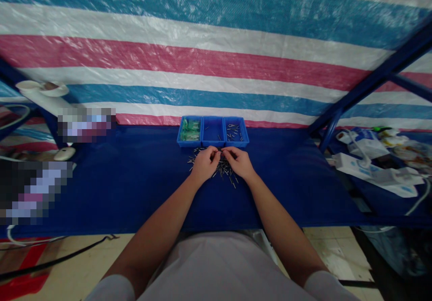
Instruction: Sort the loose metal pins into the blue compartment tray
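Observation:
A loose pile of thin dark metal pieces lies on the blue table in the middle. Over its left part is my left hand, thumb and fingers pinched. My right hand is pinched too, its fingertips close to those of the left. What sits between the fingertips is too small to make out. Just beyond both hands stands a blue tray of three compartments: the left one holds green and clear pieces, the middle one a few thin pieces, the right one several thin metal pieces.
The blue table spans the view, with a striped sheet behind it. White power strips, cables and plastic bags lie at the right beside a blue frame post. A white mouse and blurred-out objects are at the left.

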Demonstrator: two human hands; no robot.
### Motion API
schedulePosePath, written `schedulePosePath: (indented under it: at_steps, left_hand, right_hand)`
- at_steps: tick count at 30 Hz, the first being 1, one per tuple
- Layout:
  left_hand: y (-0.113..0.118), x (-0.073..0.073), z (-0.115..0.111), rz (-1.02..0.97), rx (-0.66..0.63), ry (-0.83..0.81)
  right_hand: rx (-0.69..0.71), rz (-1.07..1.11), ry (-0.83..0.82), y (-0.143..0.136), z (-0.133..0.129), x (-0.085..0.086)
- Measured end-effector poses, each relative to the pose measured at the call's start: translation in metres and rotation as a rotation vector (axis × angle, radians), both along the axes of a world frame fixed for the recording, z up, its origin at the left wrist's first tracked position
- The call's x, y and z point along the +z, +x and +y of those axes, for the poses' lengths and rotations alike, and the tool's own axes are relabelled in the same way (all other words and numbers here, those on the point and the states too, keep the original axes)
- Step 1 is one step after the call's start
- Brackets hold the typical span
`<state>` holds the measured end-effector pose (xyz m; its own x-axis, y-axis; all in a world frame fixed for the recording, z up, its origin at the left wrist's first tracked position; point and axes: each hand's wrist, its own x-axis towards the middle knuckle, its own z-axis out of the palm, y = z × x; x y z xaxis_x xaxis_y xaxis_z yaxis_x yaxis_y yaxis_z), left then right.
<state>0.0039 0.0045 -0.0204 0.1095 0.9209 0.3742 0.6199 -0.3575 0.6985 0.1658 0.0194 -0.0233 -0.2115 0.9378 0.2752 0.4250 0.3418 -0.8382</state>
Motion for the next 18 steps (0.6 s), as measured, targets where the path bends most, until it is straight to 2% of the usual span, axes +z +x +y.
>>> schedulePosePath:
  at_steps: [18]
  left_hand:
    - [-0.0005, -0.0021, 0.0, 0.012, -0.001, 0.006]
  right_hand:
    - [-0.001, 0.0, -0.003, -0.0001, -0.0003, 0.0013]
